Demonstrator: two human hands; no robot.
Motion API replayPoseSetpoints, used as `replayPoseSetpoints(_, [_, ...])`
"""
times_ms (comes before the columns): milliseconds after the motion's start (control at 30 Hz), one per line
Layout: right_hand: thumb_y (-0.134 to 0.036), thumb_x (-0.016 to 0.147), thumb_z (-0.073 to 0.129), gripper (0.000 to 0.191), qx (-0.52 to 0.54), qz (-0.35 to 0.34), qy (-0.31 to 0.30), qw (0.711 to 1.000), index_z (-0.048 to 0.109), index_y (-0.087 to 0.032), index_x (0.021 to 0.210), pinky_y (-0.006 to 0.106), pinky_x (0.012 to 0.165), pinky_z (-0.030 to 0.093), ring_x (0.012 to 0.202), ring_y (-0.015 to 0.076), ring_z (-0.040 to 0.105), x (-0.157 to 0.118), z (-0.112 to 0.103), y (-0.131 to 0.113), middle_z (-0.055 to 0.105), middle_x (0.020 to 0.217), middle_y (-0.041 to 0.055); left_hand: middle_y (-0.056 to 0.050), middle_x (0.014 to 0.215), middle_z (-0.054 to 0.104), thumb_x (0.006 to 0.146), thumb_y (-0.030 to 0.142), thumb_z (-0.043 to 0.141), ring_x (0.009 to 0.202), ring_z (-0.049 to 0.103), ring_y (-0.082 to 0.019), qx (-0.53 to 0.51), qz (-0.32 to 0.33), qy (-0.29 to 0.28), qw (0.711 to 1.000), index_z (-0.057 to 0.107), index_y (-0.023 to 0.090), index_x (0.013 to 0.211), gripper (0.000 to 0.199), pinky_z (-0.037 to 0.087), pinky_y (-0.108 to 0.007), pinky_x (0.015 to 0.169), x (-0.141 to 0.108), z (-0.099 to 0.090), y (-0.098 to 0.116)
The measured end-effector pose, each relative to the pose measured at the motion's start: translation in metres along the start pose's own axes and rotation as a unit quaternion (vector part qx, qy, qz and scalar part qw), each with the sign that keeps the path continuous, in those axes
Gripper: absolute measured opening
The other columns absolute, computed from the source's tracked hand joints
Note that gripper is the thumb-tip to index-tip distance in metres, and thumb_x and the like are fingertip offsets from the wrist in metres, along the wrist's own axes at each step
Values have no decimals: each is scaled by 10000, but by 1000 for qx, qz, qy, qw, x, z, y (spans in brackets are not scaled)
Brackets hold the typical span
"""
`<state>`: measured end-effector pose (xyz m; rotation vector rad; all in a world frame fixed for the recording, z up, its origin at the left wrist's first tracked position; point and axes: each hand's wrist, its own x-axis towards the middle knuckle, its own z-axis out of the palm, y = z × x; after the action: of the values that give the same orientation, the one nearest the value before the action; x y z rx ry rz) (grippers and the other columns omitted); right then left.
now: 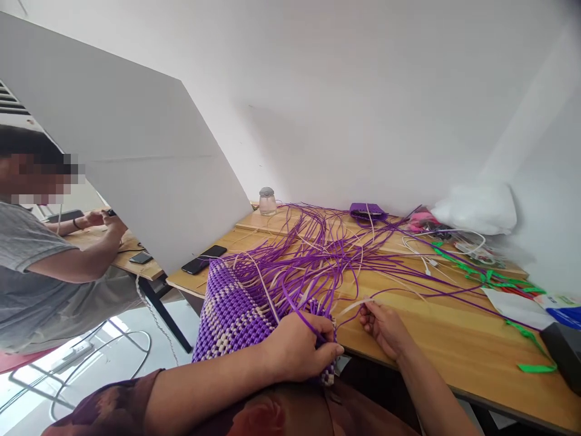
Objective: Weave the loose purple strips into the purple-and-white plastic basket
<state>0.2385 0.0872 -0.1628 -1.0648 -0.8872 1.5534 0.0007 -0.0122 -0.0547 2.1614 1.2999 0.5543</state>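
wooden table point(458, 333), purple weaving point(229, 312), pale wall point(363, 109)

There were two hands point(299, 345) point(385, 327), one checked woven piece point(236, 309), one jar point(267, 203), one purple pouch point(361, 208), two phones point(204, 260) point(141, 258) lying flat and one co-worker point(40, 266); the loose strips point(272, 266) were too many to count.

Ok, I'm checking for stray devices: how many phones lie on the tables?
2: one phone just beyond the purple-and-white woven piece, another phone on the left-hand table. Others may be hidden.
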Motion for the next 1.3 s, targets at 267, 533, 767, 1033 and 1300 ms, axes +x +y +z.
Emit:
replayPoseSetpoints(267, [-365, 611, 899, 342, -2, 2, 23, 1000, 659, -157, 738, 173, 446, 497, 569, 109, 616, -4, -3, 0, 660, 692, 11, 22, 721, 650, 819, 422, 610, 681, 574, -117, -5, -1, 0, 1000, 646, 211, 778, 218, 398, -213, 629, 0, -1, -2])
replayPoseSetpoints(533, [-388, 420, 962, 495, -1, 29, 47, 998, 692, -165, 770, 188, 468, 537, 601, 135, 630, 3, -12, 0, 691, 701, 19, 28, 720, 626, 796, 536, 615, 692, 568, -129, 4, -6, -13, 1000, 603, 233, 765, 305, 392, -218, 615, 2, -1, -5])
replayPoseSetpoints(767, [-365, 569, 914, 371, -7, 32, 30, 999, 687, -189, 803, 188, 506, 550, 614, 133, 636, 10, -20, 6, 690, 708, 9, 27, 739, 646, 821, 539, 611, 712, 585, -129, 10, 2, -23, 1000, 600, 229, 771, 313, 396, -212, 617, 2, -3, -6])
replayPoseSetpoints(1033, [-428, 746, 834, 621, -156, 175, -274, 933, 637, -227, 1299, 355, 880, 567, 1036, 241, 704, -37, -20, -16, 685, 1256, 135, 14, 752, 686, 853, 441, 588, 696, 604, -125, 19, 31, -16, 999, 663, 223, 832, 232, 411, -218, 630, -1, -1, -9])
replayPoseSetpoints(1300, [-697, 790, 655, 568, -135, 242, -308, 910, 729, -159, 952, 344, 708, 572, 742, 244, 734, -26, 55, -26, 768, 866, 135, 7, 703, 674, 858, 463, 582, 663, 600, -143, 42, 8, -43, 998, 682, 230, 831, 255, 412, -233, 618, -1, -11, -3])
